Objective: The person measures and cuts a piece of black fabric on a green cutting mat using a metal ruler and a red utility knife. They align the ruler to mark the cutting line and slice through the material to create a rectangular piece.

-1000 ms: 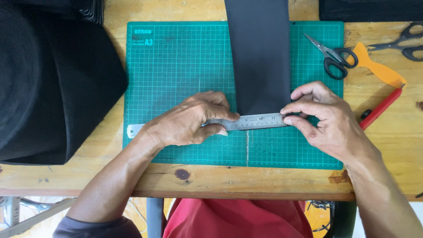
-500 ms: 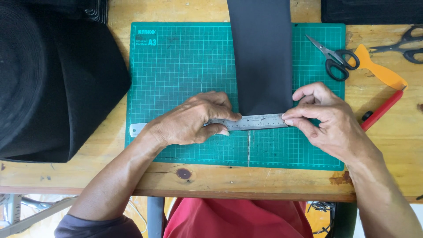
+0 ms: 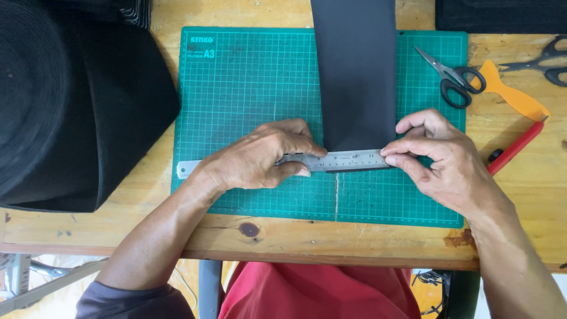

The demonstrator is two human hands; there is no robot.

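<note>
Fingers of the left hand lie pressed flat on the thin steel ruler, thumb curled under its near edge, pinning it rather than closing round it. From the head camera, the only view there is, the right hand pinches the ruler's other end between thumb and forefinger, the remaining fingers loosely bent above it.

That ruler lies crosswise on the green gridded cutting mat, square across the lower end of a long strip of black fabric that runs up the mat and off the top of the picture. Right of the mat, on the pale wooden table, lie small black-handled scissors, an orange plastic tool, a red utility knife and a second pair of scissors at the edge. A big roll of black material fills the left side.

My worry would be the ruler skating: steel on smooth fabric slides easily, and if either hand eased its pressure the edge could swing off square and the strip shift beneath it. Fingertips also sit close along the ruler's edge.

Much is hidden. The left hand covers a good stretch of the ruler, so its contact with the mat there is unseen. The strip's bottom edge is tucked beneath the steel, and I cannot tell whether it is flush. The red knife's blade end is behind the right hand.
</note>
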